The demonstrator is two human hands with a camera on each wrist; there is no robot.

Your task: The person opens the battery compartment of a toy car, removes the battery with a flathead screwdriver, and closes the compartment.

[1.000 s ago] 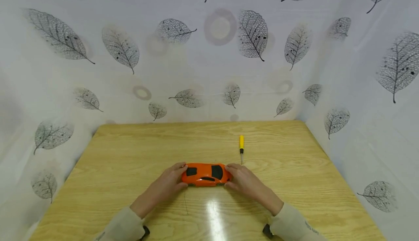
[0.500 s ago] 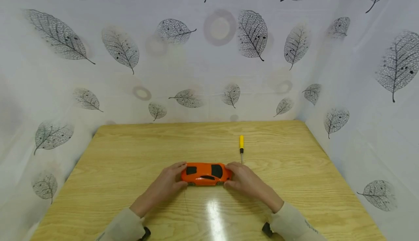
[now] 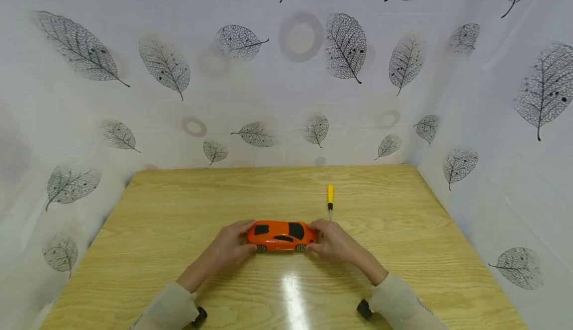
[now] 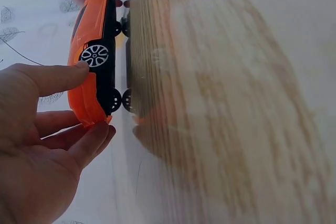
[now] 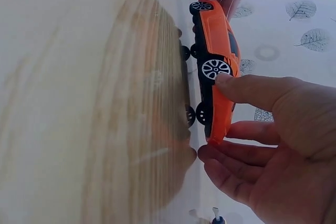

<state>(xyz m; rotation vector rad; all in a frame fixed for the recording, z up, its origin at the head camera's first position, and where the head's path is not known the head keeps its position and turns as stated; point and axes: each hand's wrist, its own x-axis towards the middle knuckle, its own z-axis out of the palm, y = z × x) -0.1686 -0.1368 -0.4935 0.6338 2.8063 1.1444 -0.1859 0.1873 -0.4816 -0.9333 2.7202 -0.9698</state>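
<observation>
An orange toy car (image 3: 281,236) with dark windows lies crosswise between both hands, low over the wooden table. My left hand (image 3: 229,244) grips its left end, thumb on the near side by a wheel (image 4: 94,56) and fingers behind. At the other end, my right hand (image 3: 337,243) holds it the same way, its thumb (image 5: 247,88) just under a silver-spoked wheel (image 5: 216,69). The car tilts: its near-side wheels are raised, while the far-side wheels (image 4: 115,100) meet their reflection at the tabletop. Part of each end is hidden by fingers.
A yellow-handled screwdriver (image 3: 330,196) lies behind my right hand, blade toward me. The glossy wooden table (image 3: 188,190) is enclosed at the back and sides by a leaf-patterned white cloth (image 3: 268,86). Black wrist devices (image 3: 364,309) sit under both sleeves.
Both hands have shifted the car slightly away from me and tipped its near side up, so the near wheels show more. The screwdriver has not moved.
</observation>
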